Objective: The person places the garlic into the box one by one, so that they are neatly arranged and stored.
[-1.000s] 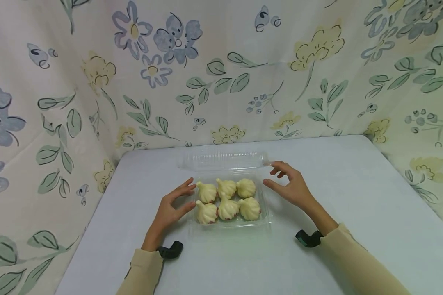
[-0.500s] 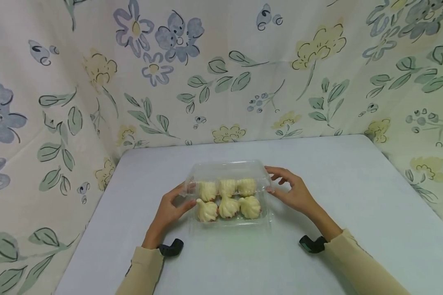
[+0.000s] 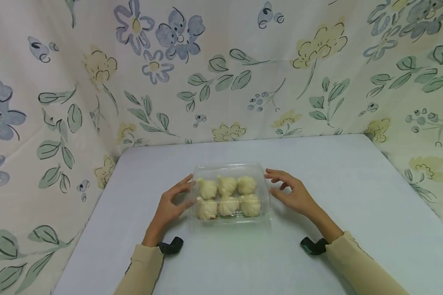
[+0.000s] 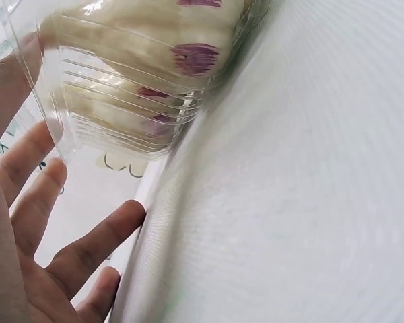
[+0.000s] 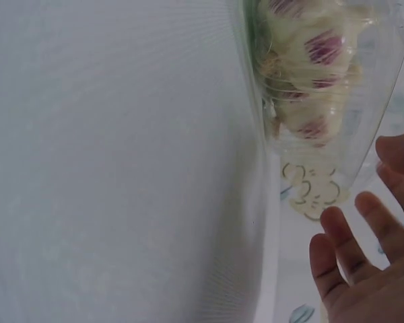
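A clear plastic clamshell box (image 3: 230, 168) lies on the table in the head view, its lid down over several white garlic bulbs (image 3: 227, 186) in two rows. Purple patches show on the garlic bulbs (image 4: 195, 59) in the left wrist view. My left hand (image 3: 172, 203) is at the box's left side, thumb and fingertips at the plastic rim (image 4: 46, 111), other fingers spread. On the other side my right hand (image 3: 293, 192) has its thumb (image 5: 396, 153) close to the box's right edge, with the fingers loosely extended.
A white cloth covers the table (image 3: 221, 262). Behind it and to both sides hangs a flower-patterned curtain (image 3: 214, 37). A black wrist device (image 3: 171, 246) sits at the left cuff, and another black device (image 3: 313, 246) at the right.
The lid has swung from lying back behind the box, forward and down over the garlic. My right hand gripped its edge on the way and has since loosened; the left stayed at its side.
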{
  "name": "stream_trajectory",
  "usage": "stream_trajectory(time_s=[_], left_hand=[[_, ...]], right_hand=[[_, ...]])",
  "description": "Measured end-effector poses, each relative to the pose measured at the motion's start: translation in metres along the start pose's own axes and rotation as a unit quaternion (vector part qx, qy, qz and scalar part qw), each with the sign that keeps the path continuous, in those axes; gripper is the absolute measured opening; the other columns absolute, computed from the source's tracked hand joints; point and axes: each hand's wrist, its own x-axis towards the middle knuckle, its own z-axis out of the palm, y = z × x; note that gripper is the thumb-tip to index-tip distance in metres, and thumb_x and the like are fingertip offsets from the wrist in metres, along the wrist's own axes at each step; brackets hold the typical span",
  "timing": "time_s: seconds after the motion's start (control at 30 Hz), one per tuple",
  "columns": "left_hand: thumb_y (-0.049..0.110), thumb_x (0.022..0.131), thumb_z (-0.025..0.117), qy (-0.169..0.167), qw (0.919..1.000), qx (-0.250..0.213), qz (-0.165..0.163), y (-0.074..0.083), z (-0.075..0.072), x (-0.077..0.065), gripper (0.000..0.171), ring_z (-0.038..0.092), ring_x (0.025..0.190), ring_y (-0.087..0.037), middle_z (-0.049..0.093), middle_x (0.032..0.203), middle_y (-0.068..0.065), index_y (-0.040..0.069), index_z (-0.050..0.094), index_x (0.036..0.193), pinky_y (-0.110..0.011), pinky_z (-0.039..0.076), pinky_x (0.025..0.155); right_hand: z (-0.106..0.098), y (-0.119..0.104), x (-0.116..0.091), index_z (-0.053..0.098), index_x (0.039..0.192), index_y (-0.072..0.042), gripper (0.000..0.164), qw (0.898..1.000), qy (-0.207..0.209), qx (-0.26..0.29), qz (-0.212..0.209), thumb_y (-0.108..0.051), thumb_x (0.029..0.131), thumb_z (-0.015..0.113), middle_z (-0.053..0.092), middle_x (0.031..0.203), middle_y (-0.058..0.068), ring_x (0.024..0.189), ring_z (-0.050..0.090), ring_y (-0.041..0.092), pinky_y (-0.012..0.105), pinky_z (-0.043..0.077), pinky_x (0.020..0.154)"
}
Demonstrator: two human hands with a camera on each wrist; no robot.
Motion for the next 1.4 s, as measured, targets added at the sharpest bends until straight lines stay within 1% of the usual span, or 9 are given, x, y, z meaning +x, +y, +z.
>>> stream_trajectory(time_s=[0.17,0.37,0.57,0.67,0.83,0.97,1.1,1.2,1.4], left_hand=[[-0.002,0.084,0.079,0.002,0.9998,-0.003,-0.018,-0.001,-0.001,0.000,0.050,0.059,0.129,-0.004,0.051,0.154,-0.016,0.005,0.066,0.132,-0.023,0.045,0.103],[0.003,0.086,0.079,0.006,0.9989,0.011,-0.046,-0.002,-0.002,-0.001,0.053,0.068,0.117,-0.017,0.053,0.154,-0.010,0.011,0.064,0.136,-0.037,0.047,0.106],[-0.004,0.089,0.072,0.004,0.9994,-0.022,-0.024,-0.003,-0.001,0.000,0.039,0.063,0.126,-0.034,0.051,0.154,-0.017,0.005,0.063,0.127,-0.042,0.052,0.102],[-0.007,0.093,0.064,0.003,0.9993,-0.034,-0.013,-0.001,-0.002,0.000,0.031,0.058,0.130,-0.040,0.050,0.154,-0.020,0.000,0.062,0.123,-0.043,0.051,0.103],[-0.006,0.097,0.054,0.007,0.9983,-0.051,-0.027,-0.001,-0.003,0.000,0.022,0.066,0.116,-0.039,0.051,0.153,-0.020,-0.005,0.056,0.119,-0.034,0.050,0.100],[0.003,0.099,0.055,0.006,0.9976,-0.066,-0.023,-0.003,-0.004,-0.001,0.039,0.068,0.111,-0.042,0.050,0.153,-0.022,-0.005,0.047,0.136,-0.053,0.046,0.105],[0.035,0.098,0.067,-0.008,0.9980,-0.057,-0.025,-0.004,-0.004,-0.001,0.067,0.065,0.118,-0.045,0.046,0.158,-0.015,0.007,0.042,0.153,-0.073,0.030,0.110],[0.050,0.094,0.069,-0.021,0.9983,-0.048,-0.026,-0.003,-0.003,-0.001,0.077,0.063,0.123,-0.042,0.042,0.162,-0.011,0.010,0.043,0.155,-0.072,0.031,0.111],[0.047,0.095,0.069,-0.028,0.9986,-0.036,-0.025,-0.002,-0.003,-0.001,0.071,0.064,0.125,-0.030,0.037,0.165,-0.007,0.014,0.046,0.154,-0.058,0.037,0.114]], right_hand=[[0.000,0.002,0.000,0.066,0.135,-0.014,0.042,1.000,-0.006,0.001,0.005,-0.002,0.094,0.070,0.058,0.147,0.011,0.108,0.063,0.030,0.030,0.050,0.080],[0.000,0.003,0.001,0.066,0.134,-0.014,0.039,1.000,-0.016,-0.003,0.016,-0.003,0.097,0.067,0.060,0.146,0.010,0.107,0.064,0.033,0.027,0.050,0.078],[0.000,0.005,0.000,0.066,0.134,-0.010,0.036,1.000,-0.021,-0.003,0.019,0.000,0.099,0.061,0.061,0.143,0.013,0.105,0.066,0.034,0.027,0.051,0.080],[0.000,0.005,-0.001,0.066,0.133,-0.011,0.033,1.000,-0.021,-0.007,0.022,-0.004,0.102,0.058,0.060,0.144,0.013,0.108,0.066,0.030,0.026,0.051,0.082],[-0.001,0.004,-0.002,0.065,0.135,-0.015,0.032,0.999,-0.026,-0.013,0.032,-0.012,0.105,0.056,0.062,0.142,0.009,0.107,0.063,0.009,0.025,0.051,0.084],[-0.001,0.003,-0.003,0.062,0.139,-0.015,0.035,0.999,-0.034,-0.011,0.039,-0.013,0.104,0.058,0.064,0.139,0.007,0.105,0.060,0.001,0.026,0.051,0.086],[0.001,0.000,-0.003,0.058,0.142,-0.016,0.039,0.998,-0.041,-0.004,0.052,-0.016,0.103,0.061,0.061,0.141,0.006,0.111,0.062,0.013,0.025,0.050,0.088],[0.002,-0.003,-0.004,0.053,0.147,-0.018,0.046,0.997,-0.048,-0.006,0.062,-0.019,0.102,0.062,0.058,0.145,0.006,0.117,0.061,0.022,0.029,0.051,0.091],[0.001,-0.008,-0.005,0.033,0.160,-0.024,0.077,0.993,-0.094,-0.011,0.064,-0.032,0.095,0.071,0.039,0.160,0.007,0.134,0.051,0.033,0.055,0.046,0.101]])
